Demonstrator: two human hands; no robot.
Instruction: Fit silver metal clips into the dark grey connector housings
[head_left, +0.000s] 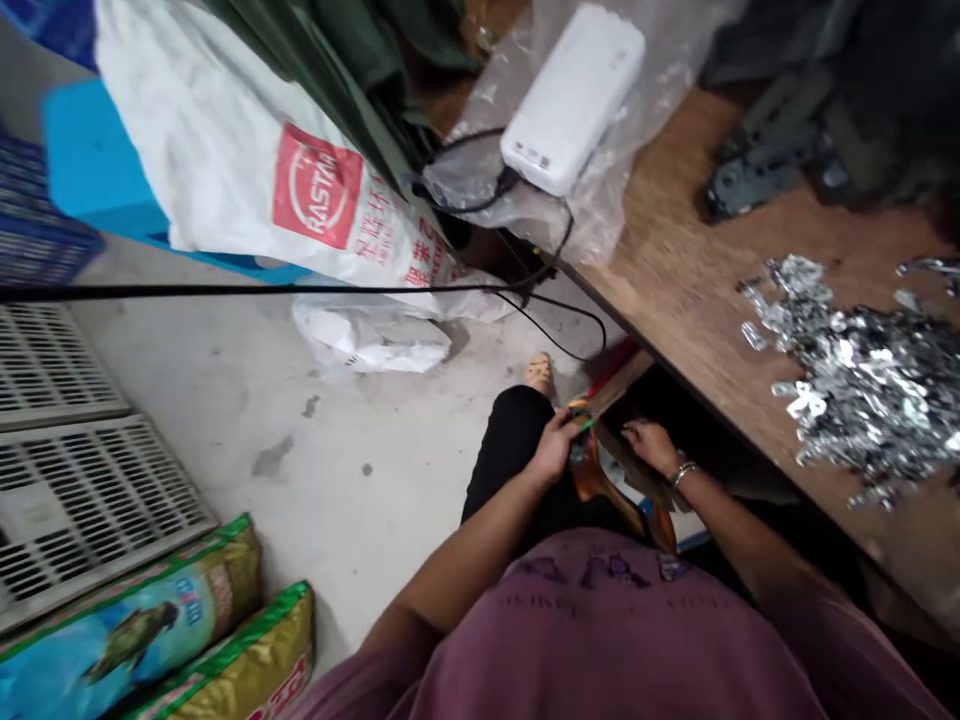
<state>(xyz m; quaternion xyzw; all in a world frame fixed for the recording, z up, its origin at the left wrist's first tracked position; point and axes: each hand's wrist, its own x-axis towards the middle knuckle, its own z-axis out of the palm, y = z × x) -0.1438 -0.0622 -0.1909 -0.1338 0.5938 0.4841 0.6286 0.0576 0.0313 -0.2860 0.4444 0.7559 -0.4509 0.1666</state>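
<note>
My left hand (553, 448) is over my lap, its fingers closed round a small dark object (579, 420) with orange and green parts, too blurred to name. Just to the right, my right hand (651, 446) is above an open wooden drawer (619, 385) under the table edge. Its fingers are curled near the drawer's side, and whether they pinch anything is too small to see. A bracelet circles that wrist. Between the hands, glossy brown curved wood (596, 482) shows in front of my body. White and blue items partly show below the right hand.
On the wooden table (675, 250) lie a heap of shiny metal clips (877, 380), dark metal parts (757, 180) and a white power bank (574, 100) on plastic. A black cable (300, 292) stretches across the view. Sacks (247, 150), grates (97, 500) and printed bags (172, 620) are at left.
</note>
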